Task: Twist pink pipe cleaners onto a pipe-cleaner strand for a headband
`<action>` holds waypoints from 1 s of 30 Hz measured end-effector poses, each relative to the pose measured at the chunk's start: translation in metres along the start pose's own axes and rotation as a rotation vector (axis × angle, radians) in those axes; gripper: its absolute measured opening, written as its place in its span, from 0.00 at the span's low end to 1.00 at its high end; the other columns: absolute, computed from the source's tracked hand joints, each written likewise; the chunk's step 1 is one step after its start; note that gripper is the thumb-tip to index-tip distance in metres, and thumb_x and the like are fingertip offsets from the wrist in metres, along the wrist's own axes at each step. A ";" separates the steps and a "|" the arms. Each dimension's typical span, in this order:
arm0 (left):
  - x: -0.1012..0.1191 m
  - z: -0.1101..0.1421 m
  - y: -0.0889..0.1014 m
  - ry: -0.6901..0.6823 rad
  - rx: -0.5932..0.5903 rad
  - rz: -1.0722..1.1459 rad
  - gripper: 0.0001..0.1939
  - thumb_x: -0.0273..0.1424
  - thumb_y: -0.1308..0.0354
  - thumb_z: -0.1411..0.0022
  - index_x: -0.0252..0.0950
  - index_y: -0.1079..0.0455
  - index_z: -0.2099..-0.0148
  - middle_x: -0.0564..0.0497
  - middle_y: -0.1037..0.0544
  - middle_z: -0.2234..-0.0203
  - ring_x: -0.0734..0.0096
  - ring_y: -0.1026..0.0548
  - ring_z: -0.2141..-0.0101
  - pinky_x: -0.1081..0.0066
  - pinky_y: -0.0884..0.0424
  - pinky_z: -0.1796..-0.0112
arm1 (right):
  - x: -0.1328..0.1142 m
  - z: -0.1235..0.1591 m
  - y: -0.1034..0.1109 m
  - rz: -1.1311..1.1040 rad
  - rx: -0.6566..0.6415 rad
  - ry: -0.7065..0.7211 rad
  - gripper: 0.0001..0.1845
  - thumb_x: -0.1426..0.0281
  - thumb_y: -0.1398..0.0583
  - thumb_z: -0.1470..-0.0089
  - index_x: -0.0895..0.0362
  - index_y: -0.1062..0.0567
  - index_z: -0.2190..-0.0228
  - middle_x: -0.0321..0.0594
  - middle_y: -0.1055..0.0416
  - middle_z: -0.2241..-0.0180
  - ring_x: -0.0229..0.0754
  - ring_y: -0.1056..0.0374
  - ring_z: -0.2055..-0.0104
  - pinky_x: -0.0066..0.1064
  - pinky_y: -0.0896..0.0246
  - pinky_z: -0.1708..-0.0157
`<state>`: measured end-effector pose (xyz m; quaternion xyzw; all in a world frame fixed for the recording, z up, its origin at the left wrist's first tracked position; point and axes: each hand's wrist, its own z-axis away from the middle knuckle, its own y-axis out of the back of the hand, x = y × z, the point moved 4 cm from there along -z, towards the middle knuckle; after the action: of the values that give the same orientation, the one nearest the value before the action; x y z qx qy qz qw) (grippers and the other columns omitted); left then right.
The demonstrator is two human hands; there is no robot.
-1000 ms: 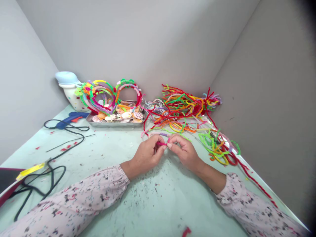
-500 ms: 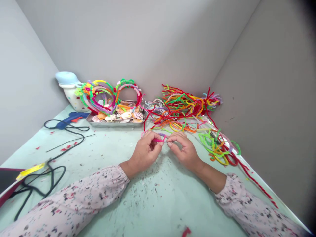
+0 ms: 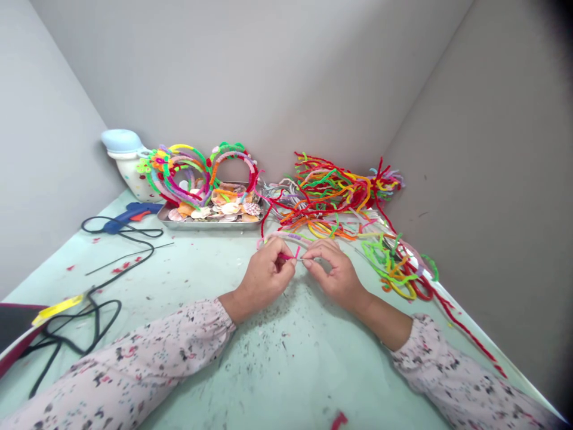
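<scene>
From the head camera, two bare forearms in floral sleeves reach in from the lower corners toward the middle of a pale green table point(image 3: 201, 286). The left hand point(image 3: 268, 276) and right hand point(image 3: 335, 273) are close together, each with a narrow pinch. Their fingertips grip a short pink pipe cleaner point(image 3: 286, 257) between them, just above the table. A looped, pale pipe cleaner point(image 3: 282, 236) sits at 12 o'clock, just beyond the left hand's fingers.

Using the hands as the clock's center, a metal tray point(image 3: 210, 226) of seashells point(image 3: 230, 209) sits at 11 o'clock, with colorful decorated headbands point(image 3: 192, 173) standing on it. Beyond them, against the wall, is a white speckled pot point(image 3: 132, 176) with a pale blue lid. A blue glue gun point(image 3: 132, 210) lies at 10 o'clock, its black cord point(image 3: 150, 254) trailing toward 9 o'clock. A tangled pile of pipe cleaners point(image 3: 331, 197) spreads from 12 to 1 o'clock, and a smaller green, yellow and red bunch point(image 3: 394, 269) lies at 2 o'clock.
</scene>
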<state>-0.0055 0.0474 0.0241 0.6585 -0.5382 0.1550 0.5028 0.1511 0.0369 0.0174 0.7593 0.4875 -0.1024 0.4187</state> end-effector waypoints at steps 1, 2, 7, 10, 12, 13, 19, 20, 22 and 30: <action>0.000 0.000 0.000 -0.002 0.001 0.006 0.03 0.26 0.49 0.41 0.35 0.39 0.69 0.54 0.36 0.73 0.74 0.36 0.71 0.74 0.40 0.71 | 0.000 0.000 0.000 0.004 0.005 -0.001 0.02 0.71 0.42 0.46 0.53 0.28 0.69 0.38 0.30 0.68 0.44 0.34 0.58 0.41 0.41 0.54; 0.000 0.000 0.000 -0.002 0.000 0.015 0.03 0.26 0.49 0.41 0.35 0.39 0.68 0.53 0.36 0.73 0.74 0.36 0.71 0.74 0.40 0.71 | -0.001 0.000 0.001 0.007 0.014 -0.002 0.02 0.71 0.42 0.46 0.53 0.28 0.69 0.38 0.30 0.68 0.44 0.34 0.58 0.41 0.40 0.54; 0.000 0.000 0.001 -0.013 -0.001 0.029 0.06 0.30 0.48 0.39 0.35 0.39 0.69 0.54 0.36 0.74 0.75 0.36 0.72 0.73 0.40 0.71 | -0.004 0.000 0.000 0.002 0.015 0.046 0.03 0.72 0.42 0.46 0.53 0.28 0.68 0.37 0.30 0.69 0.43 0.35 0.59 0.43 0.40 0.52; 0.000 0.000 0.001 -0.023 0.005 0.019 0.07 0.29 0.48 0.39 0.35 0.40 0.70 0.54 0.37 0.75 0.75 0.36 0.73 0.74 0.41 0.72 | -0.005 0.001 -0.001 0.016 0.010 0.067 0.03 0.72 0.42 0.46 0.53 0.28 0.68 0.37 0.30 0.69 0.43 0.35 0.60 0.43 0.41 0.51; 0.000 0.000 0.001 -0.024 0.011 0.011 0.06 0.29 0.48 0.39 0.35 0.39 0.69 0.54 0.36 0.75 0.74 0.36 0.72 0.73 0.40 0.71 | -0.004 0.001 -0.001 0.028 0.013 0.066 0.03 0.72 0.42 0.46 0.53 0.28 0.68 0.38 0.30 0.69 0.43 0.35 0.59 0.44 0.40 0.52; 0.000 0.000 0.001 -0.025 0.015 0.008 0.06 0.29 0.48 0.39 0.35 0.39 0.69 0.54 0.36 0.75 0.74 0.36 0.72 0.73 0.40 0.71 | -0.004 0.001 -0.001 0.030 0.016 0.067 0.03 0.72 0.42 0.46 0.53 0.28 0.68 0.38 0.30 0.69 0.43 0.35 0.59 0.44 0.40 0.52; 0.002 0.001 0.000 -0.024 0.030 -0.005 0.06 0.28 0.48 0.39 0.35 0.40 0.70 0.54 0.35 0.76 0.74 0.37 0.73 0.72 0.41 0.71 | -0.004 0.000 -0.001 0.054 0.010 0.074 0.03 0.71 0.42 0.47 0.53 0.28 0.68 0.38 0.30 0.70 0.44 0.34 0.60 0.43 0.40 0.55; 0.002 0.001 0.000 -0.022 0.032 -0.007 0.06 0.28 0.48 0.40 0.35 0.40 0.70 0.54 0.36 0.76 0.74 0.37 0.73 0.72 0.41 0.71 | -0.004 0.000 -0.001 0.057 0.009 0.077 0.03 0.71 0.42 0.47 0.53 0.28 0.68 0.38 0.30 0.70 0.44 0.34 0.61 0.43 0.40 0.55; 0.003 0.001 0.001 -0.017 0.037 -0.006 0.07 0.27 0.48 0.40 0.35 0.40 0.71 0.54 0.36 0.76 0.74 0.38 0.73 0.72 0.41 0.71 | -0.004 0.000 -0.001 0.058 0.009 0.081 0.03 0.72 0.41 0.47 0.53 0.28 0.68 0.38 0.30 0.70 0.44 0.34 0.61 0.42 0.40 0.55; -0.001 0.001 -0.001 -0.007 0.002 0.128 0.05 0.31 0.49 0.37 0.35 0.37 0.60 0.50 0.33 0.66 0.73 0.34 0.68 0.73 0.36 0.67 | -0.004 0.000 0.004 0.037 0.093 0.005 0.03 0.72 0.42 0.46 0.53 0.28 0.68 0.37 0.30 0.68 0.44 0.34 0.60 0.40 0.40 0.57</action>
<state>-0.0054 0.0476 0.0224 0.6237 -0.5809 0.1853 0.4891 0.1525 0.0337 0.0224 0.7870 0.4692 -0.1154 0.3837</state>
